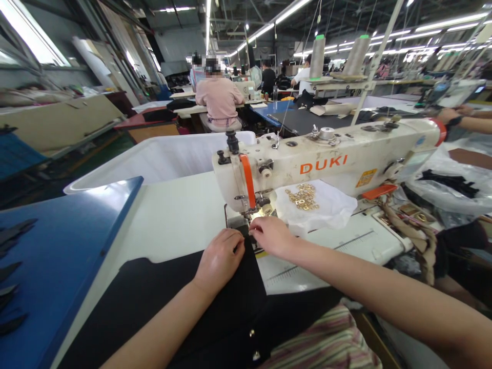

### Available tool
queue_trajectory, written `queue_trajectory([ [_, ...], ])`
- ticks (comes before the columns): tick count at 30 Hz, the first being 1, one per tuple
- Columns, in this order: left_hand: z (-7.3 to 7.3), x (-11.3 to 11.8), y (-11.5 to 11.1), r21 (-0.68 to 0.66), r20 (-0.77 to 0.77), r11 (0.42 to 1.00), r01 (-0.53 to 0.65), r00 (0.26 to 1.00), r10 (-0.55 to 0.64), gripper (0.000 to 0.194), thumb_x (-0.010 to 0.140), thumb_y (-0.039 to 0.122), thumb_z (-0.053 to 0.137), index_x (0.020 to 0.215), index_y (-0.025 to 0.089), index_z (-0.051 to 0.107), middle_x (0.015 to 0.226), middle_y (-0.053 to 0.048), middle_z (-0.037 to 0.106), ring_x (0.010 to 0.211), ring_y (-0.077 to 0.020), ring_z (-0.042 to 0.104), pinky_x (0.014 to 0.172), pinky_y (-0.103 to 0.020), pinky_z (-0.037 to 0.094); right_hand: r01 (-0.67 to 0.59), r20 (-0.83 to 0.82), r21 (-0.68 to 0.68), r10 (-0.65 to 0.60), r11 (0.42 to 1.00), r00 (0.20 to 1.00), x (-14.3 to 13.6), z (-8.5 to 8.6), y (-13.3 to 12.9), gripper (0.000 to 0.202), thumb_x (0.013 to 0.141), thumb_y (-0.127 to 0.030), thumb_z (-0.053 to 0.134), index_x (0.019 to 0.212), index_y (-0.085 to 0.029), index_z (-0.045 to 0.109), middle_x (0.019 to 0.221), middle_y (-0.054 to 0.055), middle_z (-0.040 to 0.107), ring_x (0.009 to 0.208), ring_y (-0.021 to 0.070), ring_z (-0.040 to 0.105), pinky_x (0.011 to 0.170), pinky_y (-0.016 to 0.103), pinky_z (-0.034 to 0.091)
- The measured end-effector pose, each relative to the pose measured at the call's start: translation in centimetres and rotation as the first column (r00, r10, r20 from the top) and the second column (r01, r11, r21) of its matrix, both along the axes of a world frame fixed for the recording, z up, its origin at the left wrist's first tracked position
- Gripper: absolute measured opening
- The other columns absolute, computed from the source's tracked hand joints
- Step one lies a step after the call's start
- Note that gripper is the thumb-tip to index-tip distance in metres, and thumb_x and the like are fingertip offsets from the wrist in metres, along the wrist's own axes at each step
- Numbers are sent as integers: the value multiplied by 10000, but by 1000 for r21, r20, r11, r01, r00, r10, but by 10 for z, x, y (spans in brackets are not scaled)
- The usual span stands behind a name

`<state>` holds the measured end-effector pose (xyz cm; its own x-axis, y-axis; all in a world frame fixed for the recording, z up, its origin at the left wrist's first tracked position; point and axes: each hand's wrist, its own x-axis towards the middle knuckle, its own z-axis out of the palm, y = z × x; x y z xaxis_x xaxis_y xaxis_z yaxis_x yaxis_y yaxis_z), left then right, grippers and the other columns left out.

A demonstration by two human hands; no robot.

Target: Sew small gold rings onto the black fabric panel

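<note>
A large piece of black fabric (165, 282) lies across the white sewing table (180, 205) and reaches under the needle area of a DUKI sewing machine (323, 164). My left hand (221, 256) rests on the fabric just in front of the needle, thumb and fingers pinched on its edge. Close beside it on the right, my right hand (271, 234) has its fingertips pressed together at the presser foot. What sits between those fingertips is too small to make out. Gold metal rings (303, 197) lie in a heap on a white cloth (330, 207) behind my right hand.
A blue board (92, 220) holding black pieces (11, 236) stands at left. Behind the table is a white bin (161, 159). Thread cones (317, 59) stand beyond the machine. A person in pink (219, 100) sits ahead; another person's forearm (472, 123) shows at right.
</note>
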<state>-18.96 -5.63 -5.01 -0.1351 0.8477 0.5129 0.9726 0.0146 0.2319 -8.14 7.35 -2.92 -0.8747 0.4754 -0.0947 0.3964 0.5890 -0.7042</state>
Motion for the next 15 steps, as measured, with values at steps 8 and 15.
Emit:
queue_trajectory([
  [8, 1, 0, 0, 10, 28, 1000, 14, 999, -14, 138, 857, 135, 455, 772, 169, 558, 790, -50, 610, 785, -187, 573, 743, -336, 511, -199, -108, 644, 345, 739, 932, 27, -22, -2, 192, 905, -192, 450, 927, -163, 639, 843, 55, 593, 855, 197, 486, 777, 304, 394],
  [15, 0, 1, -1, 3, 34, 1000, 11, 999, -11, 130, 852, 121, 467, 778, 168, 563, 798, -50, 608, 787, -188, 566, 746, -335, 506, -242, -49, 710, 390, 661, 920, 23, -24, -4, 168, 911, -196, 449, 921, -147, 610, 827, 54, 552, 831, 197, 459, 760, 311, 387],
])
